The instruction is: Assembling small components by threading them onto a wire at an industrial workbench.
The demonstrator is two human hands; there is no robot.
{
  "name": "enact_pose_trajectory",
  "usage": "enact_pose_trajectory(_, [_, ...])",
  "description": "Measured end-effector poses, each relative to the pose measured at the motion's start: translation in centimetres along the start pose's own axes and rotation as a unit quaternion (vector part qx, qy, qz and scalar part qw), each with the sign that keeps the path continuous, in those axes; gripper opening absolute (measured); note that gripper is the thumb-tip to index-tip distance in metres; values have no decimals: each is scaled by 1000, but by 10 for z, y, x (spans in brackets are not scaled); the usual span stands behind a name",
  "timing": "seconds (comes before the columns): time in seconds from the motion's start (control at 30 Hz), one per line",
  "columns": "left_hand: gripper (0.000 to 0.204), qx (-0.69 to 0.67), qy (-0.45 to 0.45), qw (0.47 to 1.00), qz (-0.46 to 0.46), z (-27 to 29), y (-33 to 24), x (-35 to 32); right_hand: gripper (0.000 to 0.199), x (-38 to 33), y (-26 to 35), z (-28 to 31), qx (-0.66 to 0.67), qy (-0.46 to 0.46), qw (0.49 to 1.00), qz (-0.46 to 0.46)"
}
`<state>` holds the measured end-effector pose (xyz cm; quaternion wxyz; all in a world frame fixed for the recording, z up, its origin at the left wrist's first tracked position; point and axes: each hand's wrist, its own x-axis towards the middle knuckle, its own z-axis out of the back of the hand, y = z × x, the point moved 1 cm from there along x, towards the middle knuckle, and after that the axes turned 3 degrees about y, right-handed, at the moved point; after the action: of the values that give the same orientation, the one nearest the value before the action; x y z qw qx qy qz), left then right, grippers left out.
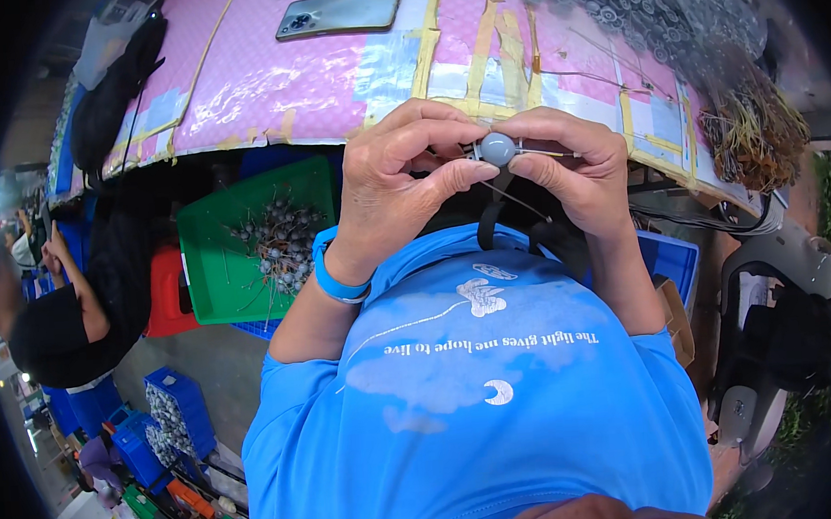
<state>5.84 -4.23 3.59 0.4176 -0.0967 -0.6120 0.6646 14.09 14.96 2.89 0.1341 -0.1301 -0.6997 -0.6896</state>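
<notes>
- Head view: both hands meet just above the chest, in front of the table edge. The left hand [387, 180] and the right hand [576, 159] pinch a small round grey bead [497, 148] between their fingertips, each hand closed on it from its own side.
- Thin metal wires [542, 154] stick out sideways from the bead; holding it up close like this seems to steady it for fine finger work.
- A blue wristband [333, 282] sits on the left wrist.
- Below the table to the left, a green tray [209, 272] holds a heap of similar grey beads with wires, within easy reach.
- The table [261, 69] has a pink cover patched with yellowish tape; a phone [338, 14] lies on it.
- Blue crates [179, 400] stand on the floor, lower left.
- A person in black [53, 324] sits at the left.
</notes>
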Motion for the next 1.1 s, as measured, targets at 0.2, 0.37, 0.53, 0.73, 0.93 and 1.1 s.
enact_pose_trajectory(0.2, [24, -57, 18, 997, 56, 15, -4, -13, 21, 8, -15, -8, 70, 42, 996, -38])
enact_pose_trajectory(0.37, [24, -41, -40, 994, 98, 37, 2, -27, 24, 24, -29, -38, 58, 38, 988, -135])
enact_pose_trajectory(0.53, [22, 3, -103, 987, 121, 49, 8, -49, 18, 33, -48, -60, 61, 61, 988, -125])
enact_pose_trajectory(0.73, [21, 73, -144, 973, 168, 63, 3, -60, 17, 45, -57, -75, -1, 80, 993, -92])
enact_pose_trajectory(0.93, [25, 120, -149, 916, 352, 162, 20, -136, 14, 52, -59, 4, -287, -128, 949, -4])
enact_pose_trajectory(1.1, [39, 465, -82, 815, 337, 203, 37, -158, 16, 42, -65, 62, -437, -252, 859, -88])
